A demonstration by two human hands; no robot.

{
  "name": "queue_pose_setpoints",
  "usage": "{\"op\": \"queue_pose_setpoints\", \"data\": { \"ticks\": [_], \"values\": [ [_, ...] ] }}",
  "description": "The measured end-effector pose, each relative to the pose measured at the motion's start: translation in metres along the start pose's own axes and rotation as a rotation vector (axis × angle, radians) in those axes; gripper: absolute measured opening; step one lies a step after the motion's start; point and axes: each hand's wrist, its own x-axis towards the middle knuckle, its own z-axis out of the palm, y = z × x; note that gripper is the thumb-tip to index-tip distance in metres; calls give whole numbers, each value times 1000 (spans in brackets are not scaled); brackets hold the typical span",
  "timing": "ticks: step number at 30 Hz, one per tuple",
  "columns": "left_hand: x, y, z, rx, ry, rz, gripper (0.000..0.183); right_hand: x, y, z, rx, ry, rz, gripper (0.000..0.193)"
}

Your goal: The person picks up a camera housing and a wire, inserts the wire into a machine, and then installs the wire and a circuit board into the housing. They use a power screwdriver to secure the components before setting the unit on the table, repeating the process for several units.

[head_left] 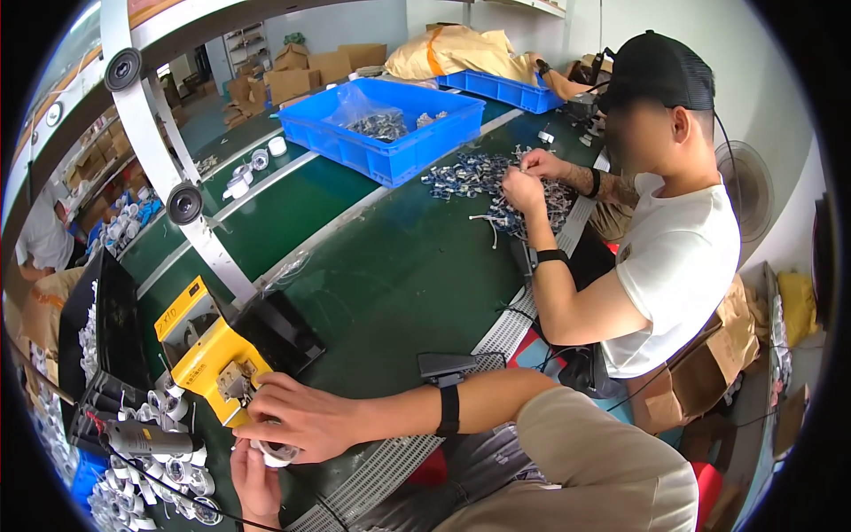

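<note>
Down at the near-left end of the green bench (381, 284), w/ 12 as the far side, a white round part (280, 457) sits btwn both hands; R hand (301, 417) lies over it from approx 1 o'clock, back up, fingers curled & aimed toward 9, partly closed, seems to have hold of the part; L hand (257, 483) comes up from approx 7 o'clock, fingers bent in close by the part, grip or mere touch can't tell as fingers overlap; main relation, as judged: part vs yellow machine (208, 363), which stands v near at approx 11 o'clock from it, metal block (235, 381) on the side toward the hands; R hand is the nearer one to that block, fingertips just beside it, touching or not can't say; L hand lies lower & farther off; part's long axis mostly hidden, only a clear round end & some white rim show, so tilt unclear; at 9 o'clock from the part, a heap of white parts (199, 479), grey tool (146, 438) on it, long axis approx 9 to 3; black box (279, 332) at 12, just past the machine; co-worker (683, 239) off at 2, hands (525, 189) together by a pile of small blue-&-white bits (465, 177); blue crate (346, 152) btwn 12 & 1, well apart
</note>
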Motion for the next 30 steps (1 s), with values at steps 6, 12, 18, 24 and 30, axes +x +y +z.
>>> {"op": "queue_pose_setpoints", "data": {
  "ticks": [6,12,18,24,30],
  "values": [
    [4,-2,-2,133,3,-1,55,-4,4,-11,284,-157,192,61],
    [14,-1,2,289,-20,61,44,-5,25,-13,533,-151,368,39],
    [15,2,-8,471,84,280,46,-6,41,4,970,-219,624,19],
    [35,-6,-4,444,273,420,40,-11,40,2,1118,-171,681,18],
    [47,4,-7,435,322,145,39,-4,38,5,1168,-44,590,16]
  ]
}}
